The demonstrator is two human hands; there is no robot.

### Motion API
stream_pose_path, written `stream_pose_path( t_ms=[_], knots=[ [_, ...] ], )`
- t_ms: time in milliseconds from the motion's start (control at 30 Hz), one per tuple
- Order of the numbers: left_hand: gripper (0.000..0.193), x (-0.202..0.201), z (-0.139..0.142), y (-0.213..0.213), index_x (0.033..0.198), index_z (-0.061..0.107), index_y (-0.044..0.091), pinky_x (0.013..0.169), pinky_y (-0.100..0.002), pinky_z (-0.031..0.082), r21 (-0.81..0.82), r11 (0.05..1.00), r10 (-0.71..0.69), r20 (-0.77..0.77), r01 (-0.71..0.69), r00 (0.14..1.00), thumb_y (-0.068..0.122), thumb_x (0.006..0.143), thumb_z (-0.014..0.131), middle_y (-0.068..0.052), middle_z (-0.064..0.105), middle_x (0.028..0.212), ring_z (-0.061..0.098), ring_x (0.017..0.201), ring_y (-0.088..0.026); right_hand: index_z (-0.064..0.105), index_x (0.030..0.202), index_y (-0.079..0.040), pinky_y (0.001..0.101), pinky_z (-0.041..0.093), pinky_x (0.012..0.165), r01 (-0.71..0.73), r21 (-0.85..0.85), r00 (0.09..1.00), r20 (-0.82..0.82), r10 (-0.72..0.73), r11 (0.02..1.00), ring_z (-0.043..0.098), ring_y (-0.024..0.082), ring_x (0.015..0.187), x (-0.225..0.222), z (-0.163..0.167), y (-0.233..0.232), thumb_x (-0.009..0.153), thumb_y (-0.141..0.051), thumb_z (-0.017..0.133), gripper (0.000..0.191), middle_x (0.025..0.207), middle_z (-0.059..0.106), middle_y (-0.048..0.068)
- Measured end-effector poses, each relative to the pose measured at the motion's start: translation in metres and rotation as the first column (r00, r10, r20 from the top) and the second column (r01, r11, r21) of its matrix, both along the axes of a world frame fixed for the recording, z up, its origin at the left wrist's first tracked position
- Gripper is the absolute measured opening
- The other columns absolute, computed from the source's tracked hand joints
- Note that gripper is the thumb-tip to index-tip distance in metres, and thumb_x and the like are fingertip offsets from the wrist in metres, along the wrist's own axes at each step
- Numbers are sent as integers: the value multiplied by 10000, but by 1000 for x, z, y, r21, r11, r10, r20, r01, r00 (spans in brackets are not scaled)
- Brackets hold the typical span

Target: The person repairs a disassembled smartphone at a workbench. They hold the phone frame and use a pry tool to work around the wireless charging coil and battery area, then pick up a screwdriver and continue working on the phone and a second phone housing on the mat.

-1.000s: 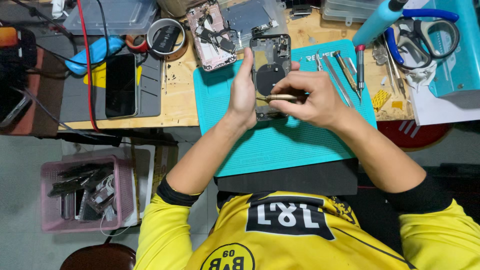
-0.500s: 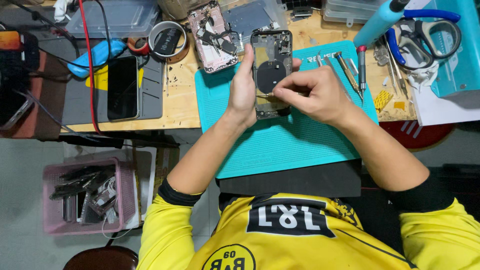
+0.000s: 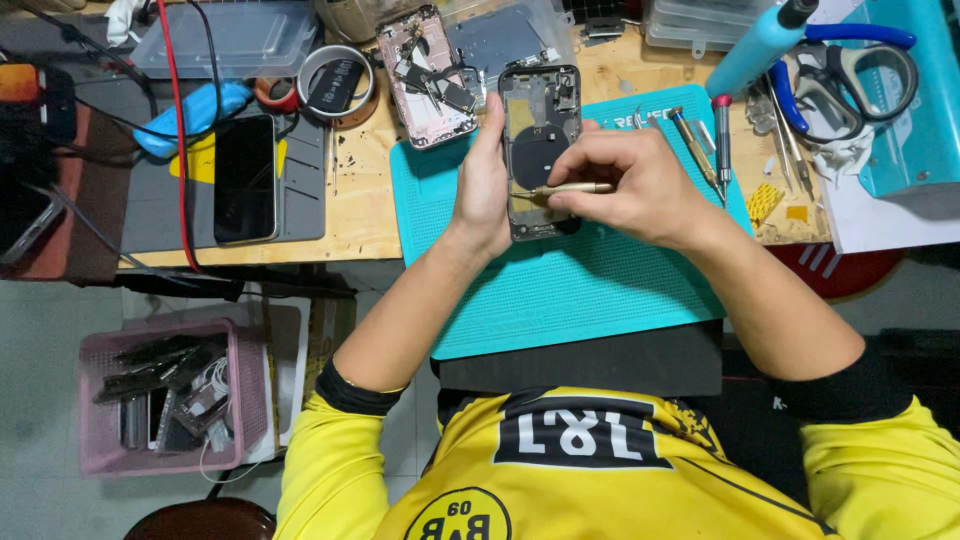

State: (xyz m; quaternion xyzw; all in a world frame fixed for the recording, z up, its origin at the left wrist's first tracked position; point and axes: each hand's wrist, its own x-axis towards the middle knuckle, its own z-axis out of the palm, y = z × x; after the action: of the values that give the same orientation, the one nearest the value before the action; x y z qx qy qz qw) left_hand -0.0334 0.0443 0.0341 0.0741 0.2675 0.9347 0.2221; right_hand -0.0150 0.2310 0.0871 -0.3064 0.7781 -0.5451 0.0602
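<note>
My left hand [image 3: 482,185] grips the left edge of an opened black phone housing [image 3: 540,115] that rests over the teal work mat [image 3: 580,290]. My right hand [image 3: 630,185] holds a thin gold-coloured tool [image 3: 572,188] sideways, its tip over the lower middle of the housing. A round dark coil shows inside the housing. The housing's lower end is hidden behind my fingers.
A second opened pink phone housing [image 3: 428,75] lies on the wooden bench behind. Screwdrivers [image 3: 722,135] and tweezers lie at the mat's right edge, with blue-handled scissors [image 3: 850,70] beyond. A black phone [image 3: 245,178] sits on a grey mat at left. A pink basket [image 3: 165,400] of parts stands on the floor.
The right hand has turned slightly, so the gold tool now lies more level across the housing. The left hand keeps its hold on the housing's edge.
</note>
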Motion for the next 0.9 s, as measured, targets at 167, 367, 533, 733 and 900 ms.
stream_pose_path(
  t_ms=[167, 367, 533, 733, 900],
  knots=[
    [792, -1, 0, -1, 1329, 571, -61, 909, -431, 624, 30, 998, -44, -41, 46, 998, 618, 1121, 220, -206, 699, 1220, 727, 1022, -304, 764, 949, -15, 213, 392, 495, 108, 122, 975, 182, -129, 987, 541, 34, 563, 1, 0, 1, 915, -143, 777, 133, 680, 657, -12],
    [758, 2, 3, -3, 1358, 544, -39, 940, -450, 625, 55, 998, -30, -40, 32, 999, 603, 1119, 221, -204, 686, 1244, 725, 1064, -315, 754, 951, -11, 215, 419, 522, 120, 115, 976, 170, -138, 986, 562, 35, 590, 4, 2, -1, 916, -140, 785, 137, 689, 660, -11],
    [765, 1, 3, -4, 1384, 535, -45, 963, -456, 616, 84, 996, -39, -56, 44, 998, 603, 1133, 215, -211, 685, 1271, 720, 1084, -320, 730, 966, -7, 197, 458, 593, 80, 26, 991, 106, -82, 996, 594, 13, 683, 4, 5, -1, 885, -93, 804, 139, 760, 672, -28],
    [761, 3, 4, -5, 1391, 532, -39, 985, -461, 618, 65, 998, -21, -76, 26, 997, 598, 1131, 204, -213, 678, 1286, 718, 1108, -321, 732, 957, -13, 198, 423, 553, 112, 76, 992, 52, -116, 991, 558, 10, 637, 8, 7, -2, 868, -80, 817, 140, 719, 661, -20],
    [745, 5, 6, -5, 1397, 527, -24, 963, -460, 619, 90, 995, -27, -91, 35, 995, 587, 1137, 189, -215, 682, 1284, 722, 1099, -324, 757, 953, -26, 214, 414, 518, 133, 157, 982, 111, -151, 979, 561, 28, 591, 9, 8, -2, 897, -88, 799, 93, 680, 674, -16]
  ],
)
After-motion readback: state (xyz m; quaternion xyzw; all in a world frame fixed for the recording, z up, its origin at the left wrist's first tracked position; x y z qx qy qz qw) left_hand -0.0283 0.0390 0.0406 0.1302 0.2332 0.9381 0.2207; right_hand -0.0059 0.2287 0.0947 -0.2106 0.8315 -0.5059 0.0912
